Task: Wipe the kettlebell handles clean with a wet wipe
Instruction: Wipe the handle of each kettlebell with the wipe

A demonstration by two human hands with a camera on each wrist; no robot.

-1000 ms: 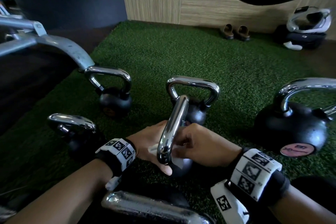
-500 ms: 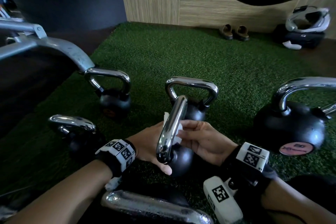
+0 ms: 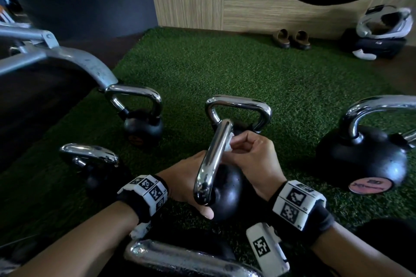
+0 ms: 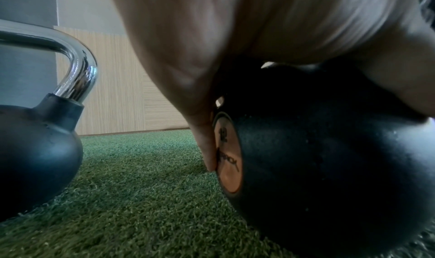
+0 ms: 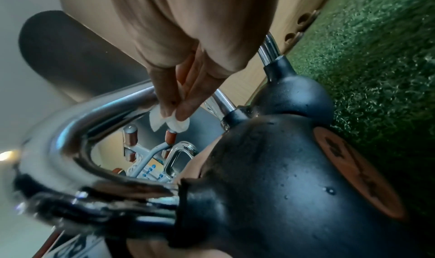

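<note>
A black kettlebell [image 3: 227, 189] with a chrome handle [image 3: 213, 159] stands on the green turf in front of me. My left hand [image 3: 191, 177] cups its ball from the left, fingers down over the orange label [image 4: 228, 150] and thumb on the near side. My right hand [image 3: 243, 144] pinches a white wet wipe [image 3: 230, 141] against the far upper part of the handle. In the right wrist view the fingertips [image 5: 186, 102] squeeze the wipe [image 5: 169, 122] on the inside of the chrome bar [image 5: 94, 117]. Water drops dot the ball [image 5: 270, 187].
Other kettlebells ring this one: left back [image 3: 144, 128], directly behind [image 3: 234, 105], a large one right [image 3: 364, 159], one at left [image 3: 90, 153], one handle nearest me [image 3: 180, 258]. A grey machine frame [image 3: 67, 60] lies left. Sandals [image 3: 290, 39] and a helmet [image 3: 382, 22] sit by the wall.
My right hand has slid the wipe from the handle's near lower end up toward its far upper part. The left hand has kept its hold on the ball.
</note>
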